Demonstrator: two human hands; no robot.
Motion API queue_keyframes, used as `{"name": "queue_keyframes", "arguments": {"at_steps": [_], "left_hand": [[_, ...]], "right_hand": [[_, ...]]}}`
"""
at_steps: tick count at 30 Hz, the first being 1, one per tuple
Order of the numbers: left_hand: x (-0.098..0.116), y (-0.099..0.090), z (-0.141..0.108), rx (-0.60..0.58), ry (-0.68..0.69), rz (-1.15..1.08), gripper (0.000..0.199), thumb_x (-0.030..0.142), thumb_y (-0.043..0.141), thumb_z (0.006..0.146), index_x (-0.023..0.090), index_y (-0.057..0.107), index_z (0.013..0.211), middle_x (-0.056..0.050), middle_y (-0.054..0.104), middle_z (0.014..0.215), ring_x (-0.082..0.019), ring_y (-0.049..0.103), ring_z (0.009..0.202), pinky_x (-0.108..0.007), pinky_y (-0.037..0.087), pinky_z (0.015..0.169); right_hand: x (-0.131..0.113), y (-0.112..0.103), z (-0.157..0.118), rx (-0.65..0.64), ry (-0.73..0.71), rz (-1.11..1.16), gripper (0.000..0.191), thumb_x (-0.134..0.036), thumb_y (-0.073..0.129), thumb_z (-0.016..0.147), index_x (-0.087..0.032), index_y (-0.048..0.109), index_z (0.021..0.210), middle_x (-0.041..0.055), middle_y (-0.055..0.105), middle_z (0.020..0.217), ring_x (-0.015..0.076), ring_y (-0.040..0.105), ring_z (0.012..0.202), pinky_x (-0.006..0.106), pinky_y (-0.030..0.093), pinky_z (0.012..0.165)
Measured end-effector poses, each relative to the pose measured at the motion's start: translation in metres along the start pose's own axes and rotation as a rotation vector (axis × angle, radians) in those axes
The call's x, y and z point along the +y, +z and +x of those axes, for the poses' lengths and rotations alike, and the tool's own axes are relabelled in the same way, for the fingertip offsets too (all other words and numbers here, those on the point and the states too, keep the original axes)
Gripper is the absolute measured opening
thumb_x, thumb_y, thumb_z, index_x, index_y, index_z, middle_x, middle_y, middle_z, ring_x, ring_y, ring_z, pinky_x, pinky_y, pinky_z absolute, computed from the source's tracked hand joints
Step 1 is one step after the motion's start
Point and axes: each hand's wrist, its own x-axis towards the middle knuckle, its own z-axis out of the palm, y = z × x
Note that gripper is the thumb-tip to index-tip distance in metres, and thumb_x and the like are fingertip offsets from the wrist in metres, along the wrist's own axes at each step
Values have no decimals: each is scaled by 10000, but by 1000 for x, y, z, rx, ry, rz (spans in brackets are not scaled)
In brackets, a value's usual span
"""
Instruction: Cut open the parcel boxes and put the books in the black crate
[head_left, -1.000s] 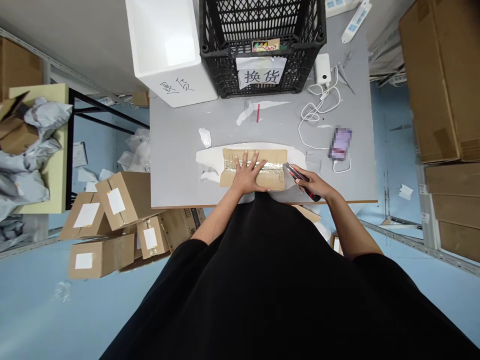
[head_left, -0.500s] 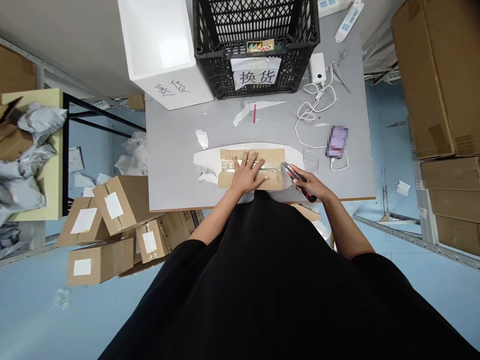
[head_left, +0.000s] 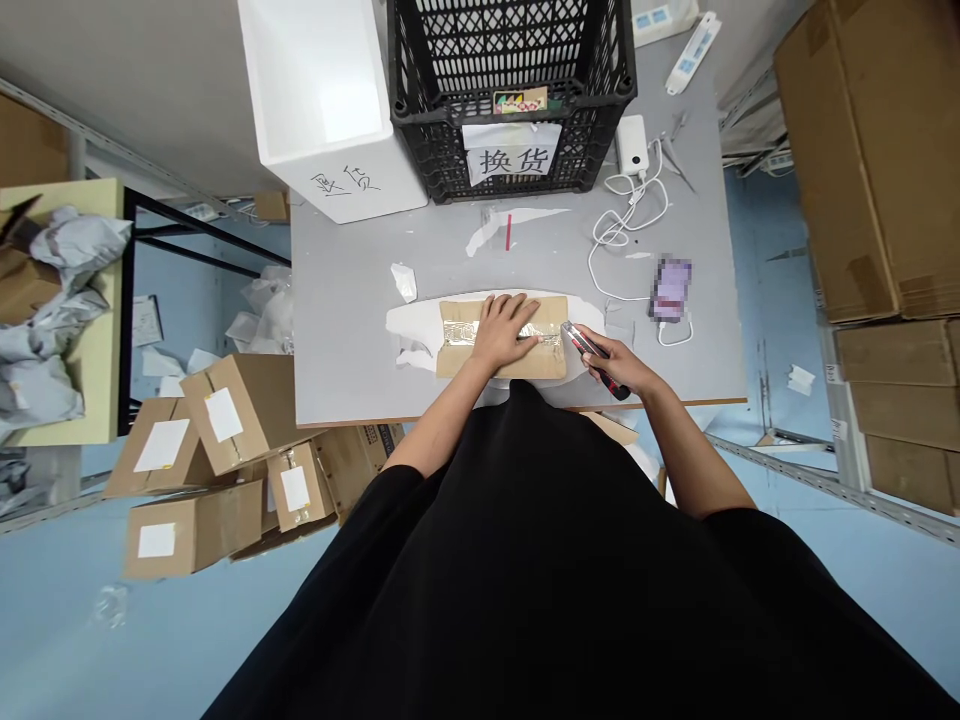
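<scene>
A flat cardboard box point(head_left: 457, 362) with clear tape along its middle lies on torn white wrapping point(head_left: 411, 320) near the front of the grey table. My left hand point(head_left: 504, 332) rests on top of the box, palm down, its fingers less widely spread than the thumb. Wrapped round a black and red utility knife point(head_left: 598, 357), my right hand point(head_left: 624, 366) is at the right of the box. The knife's tip is at the box's right end; whether it touches the cardboard is too small to tell.
Behind the box stand a white bin point(head_left: 322, 100) and a black crate point(head_left: 517, 100). A phone point(head_left: 670, 290) with a white cable point(head_left: 609, 228) lies at the right. Cardboard boxes point(head_left: 247, 410) are stacked left of the table point(head_left: 345, 370).
My left hand has shifted slightly right on the box, and its fingers have drawn closer together. The right hand still grips the knife at nearly the same place.
</scene>
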Motion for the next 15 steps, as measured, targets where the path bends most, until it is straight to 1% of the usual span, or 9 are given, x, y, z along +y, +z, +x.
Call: {"name": "queue_keyframes", "arguments": {"at_steps": [5,10,15], "left_hand": [[5,7,-4,13,-8,23,709,638,432,923,278,436,1533,-99,389,1603,-380,316,1451,-597,82,1238],[5,13,-5,17,0,31,706,610,410,938,264,402,1553,-109,366,1615,-400,289,1463,-653,50,1222],[4,15,-4,23,1,36,708,606,402,942,248,401,1552,-119,364,1617,-405,285,1465,-663,31,1219]], "right_hand": [[5,2,-3,-5,-21,-1,769,-298,606,873,-270,332,1591,-44,504,737,106,467,579,269,438,595],[5,4,-5,11,-29,-41,763,-291,605,862,-256,354,1582,-53,509,712,104,460,562,277,442,617],[8,5,-10,11,-37,-63,780,-310,610,856,-251,344,1586,-50,533,730,98,453,552,271,433,612]]}}
